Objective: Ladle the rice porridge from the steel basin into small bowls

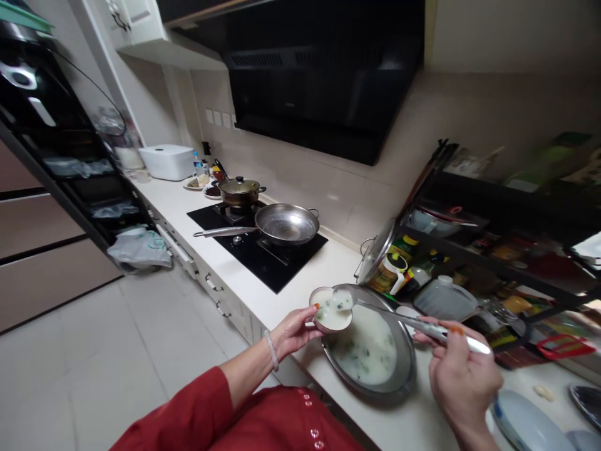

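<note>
My left hand grips a small bowl by its side, with thumb at the rim. Whitish soup with dark green bits lies in the bowl. In my right hand is the handle of a metal ladle; its scoop, filled with the same soup, is over the small bowl. Beneath and to the right stands a large metal basin on the counter, holding more of the pale soup. The small bowl overlaps the basin's left rim in view.
A wok and a lidded pot stand on the black cooktop. Right of the basin are a black shelf rack with bottles and jars, and a pale blue bowl. A white box sits at the far left counter end.
</note>
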Tool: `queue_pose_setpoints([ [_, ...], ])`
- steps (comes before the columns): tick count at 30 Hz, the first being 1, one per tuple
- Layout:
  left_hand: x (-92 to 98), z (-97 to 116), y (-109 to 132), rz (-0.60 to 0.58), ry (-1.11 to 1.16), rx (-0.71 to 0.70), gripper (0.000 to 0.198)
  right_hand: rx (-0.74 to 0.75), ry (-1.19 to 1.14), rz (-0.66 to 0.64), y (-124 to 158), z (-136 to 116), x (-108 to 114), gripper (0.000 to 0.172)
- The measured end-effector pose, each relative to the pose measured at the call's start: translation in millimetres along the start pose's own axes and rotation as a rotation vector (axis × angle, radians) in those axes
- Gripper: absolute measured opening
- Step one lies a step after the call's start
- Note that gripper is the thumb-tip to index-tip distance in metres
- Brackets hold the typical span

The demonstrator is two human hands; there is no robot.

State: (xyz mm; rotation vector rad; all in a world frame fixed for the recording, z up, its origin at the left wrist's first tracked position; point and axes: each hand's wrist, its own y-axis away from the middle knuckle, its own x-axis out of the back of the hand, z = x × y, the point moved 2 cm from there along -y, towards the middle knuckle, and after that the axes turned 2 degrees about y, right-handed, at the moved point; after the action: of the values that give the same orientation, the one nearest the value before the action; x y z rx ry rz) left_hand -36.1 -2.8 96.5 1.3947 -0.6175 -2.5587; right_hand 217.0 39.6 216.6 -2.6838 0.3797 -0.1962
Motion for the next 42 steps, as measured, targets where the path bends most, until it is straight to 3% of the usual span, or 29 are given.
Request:
queue_pose_setpoints([
  [5,-2.8,-3.8,1.1,-0.005,0.005,0.028,0.019,0.377,0.061,-0.086,37.1,-2.9,5.8,0.022],
  [7,-3.2,-4.6,1.8,-0.012,0.002,0.034,0.019,0.441,0.052,-0.077,41.5,-8.4,8.3,0.022],
  [9,-3.2,-5.0,2.3,-0.023,-0.005,0.038,0.02,0.374,0.054,-0.014,38.2,-13.3,10.8,0.026],
  [12,-2.4,-5.1,2.5,-0.037,-0.025,0.049,0.022,0.144,-0.014,0.13,24.4,-12.4,14.8,0.027],
  [16,-0.7,-3.5,2.1,-0.045,-0.036,0.056,0.024,-0.056,-0.12,0.3,8.1,13.6,22.3,0.017],
  [22,3.5,3.4,0.4,-0.012,-0.016,0.04,0.02,-0.056,0.201,0.137,14.9,73.3,27.4,0.033],
  [26,6.5,10.1,0.1,-0.005,0.0,0.019,0.018,0.016,0.317,0.082,27.6,93.4,22.2,0.043],
  [33,8.2,16.9,-0.7,0.011,-0.026,0.023,0.02,-0.025,0.299,0.013,37.2,106.2,13.3,0.042],
  [42,5.6,17.4,-0.4,0.021,0.0,0.033,0.018,-0.248,0.103,0.177,17.0,94.7,28.4,0.025],
])
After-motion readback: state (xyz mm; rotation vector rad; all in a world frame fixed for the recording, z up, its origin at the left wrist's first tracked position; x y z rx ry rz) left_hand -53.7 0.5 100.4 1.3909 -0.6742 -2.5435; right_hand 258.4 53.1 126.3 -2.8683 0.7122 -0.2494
